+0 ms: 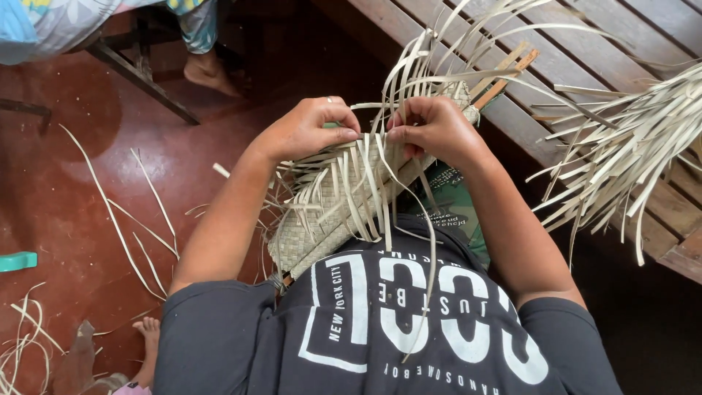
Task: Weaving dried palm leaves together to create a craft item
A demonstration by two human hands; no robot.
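A pale woven palm-leaf mat (322, 219) lies across my lap, its loose strips fanning upward and over my dark shirt. My left hand (307, 130) pinches strips at the mat's upper edge, a ring on one finger. My right hand (435, 128) grips other strips right beside it, fingers closed. A thin wooden stick (504, 79) pokes out from behind the weaving toward the upper right.
A bundle of loose palm strips (629, 146) rests on the slatted wooden bench (585, 58) at right. Stray strips (110, 212) litter the red floor at left. Another person's bare foot (208, 73) is at the top, a small foot (148, 340) at bottom left, a teal object (16, 260) at the left edge.
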